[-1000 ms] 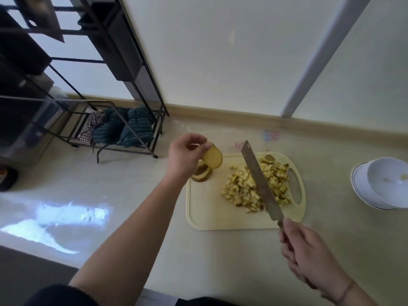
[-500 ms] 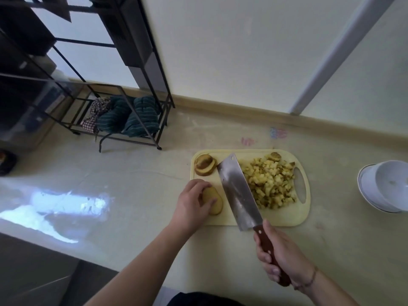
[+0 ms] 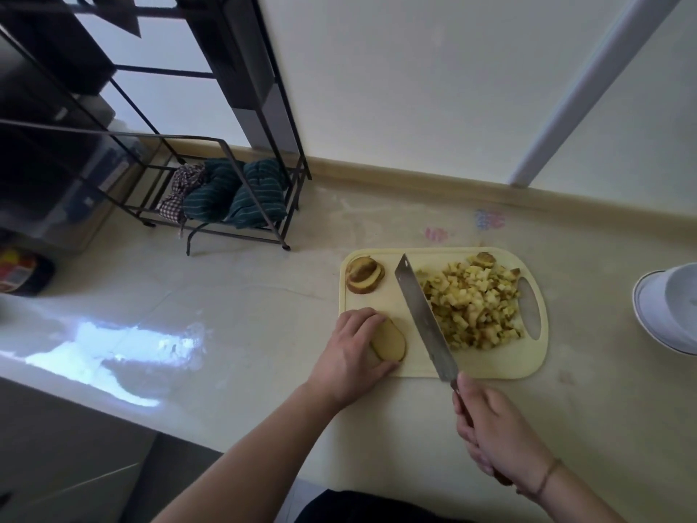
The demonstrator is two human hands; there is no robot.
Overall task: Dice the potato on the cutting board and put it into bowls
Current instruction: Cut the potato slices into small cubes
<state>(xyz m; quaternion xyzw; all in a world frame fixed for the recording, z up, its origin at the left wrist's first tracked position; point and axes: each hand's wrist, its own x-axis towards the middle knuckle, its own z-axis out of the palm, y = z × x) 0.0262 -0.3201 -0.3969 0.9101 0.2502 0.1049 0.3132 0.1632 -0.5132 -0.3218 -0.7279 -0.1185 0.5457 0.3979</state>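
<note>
Head view shows the left hand point(image 3: 354, 354) curled over a potato slice point(image 3: 388, 340), pressing it flat on the near left corner of the cutting board point(image 3: 415, 358); a second ago that same slice was pinched up in the air, so it has now been set down for cutting. The right hand point(image 3: 494, 435) wraps the wooden handle of the cleaver point(image 3: 424, 317), whose blade has turned edge-down and stands just to the right of the held slice, between it and the pile of diced potato point(image 3: 475, 307) further right. Beyond the left hand's fingers, at the far left corner of the board, more potato slices point(image 3: 364, 275) lie stacked and uncut. A white bowl point(image 3: 671, 311) sits well off to the right of the cleaver hand, apart from the board. Judging by this, dicing resumes on the held slice, and the bowls have yet to be filled.
</note>
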